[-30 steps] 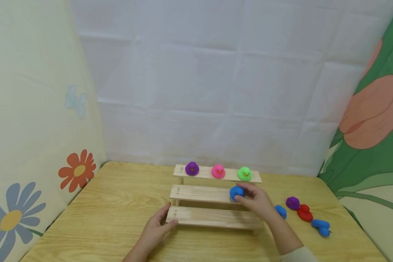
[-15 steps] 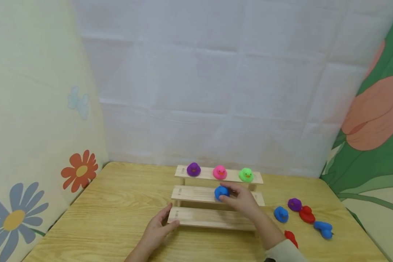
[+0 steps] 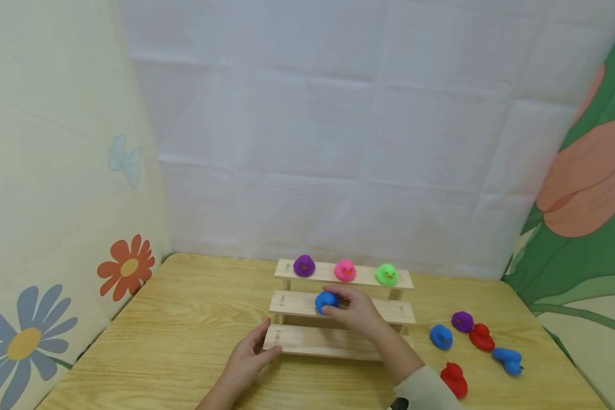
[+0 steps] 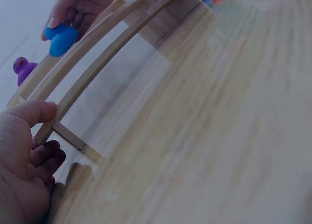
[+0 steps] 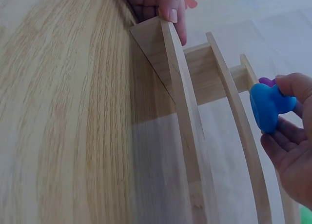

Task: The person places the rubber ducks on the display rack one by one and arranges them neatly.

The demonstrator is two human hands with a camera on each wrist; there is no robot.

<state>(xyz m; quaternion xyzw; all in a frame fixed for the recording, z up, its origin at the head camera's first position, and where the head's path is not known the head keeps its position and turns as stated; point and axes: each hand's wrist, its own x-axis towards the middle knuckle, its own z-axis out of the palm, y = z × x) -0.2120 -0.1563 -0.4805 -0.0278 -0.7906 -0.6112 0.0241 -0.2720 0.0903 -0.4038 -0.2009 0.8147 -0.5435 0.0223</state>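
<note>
Progress, by judgement: loading of the wooden stand (image 3: 307,340) partly complete. Done: purple duck (image 3: 304,266) near the left edge of the top shelf (image 3: 365,274), pink duck (image 3: 345,270) about midway, green duck (image 3: 386,275) near the right edge. In work: blue duck (image 3: 322,302), at the middle shelf (image 3: 392,312), slightly nearer its left edge than its right. Remaining: five ducks on the table (image 3: 210,307), beyond the right edge of the stand; namely second blue duck (image 3: 442,337), second purple duck (image 3: 463,322), red duck (image 3: 482,337) just beside it, tipped blue duck (image 3: 507,361) closest to the right edge of the table, and front red duck (image 3: 454,380) near the sleeve (image 3: 424,389).

Right hand (image 3: 360,316): holds the blue duck between thumb and fingers. Left hand (image 3: 247,360): grips the left end of the bottom shelf (image 3: 333,344), probably as a brace.

Orientation of the blue duck: upright, head up, flat base toward the middle shelf. Beak direction, long axis and contact with the shelf: cannot be told with certainty behind the fingers. Top-shelf ducks, for reference: face the front edge.
</note>
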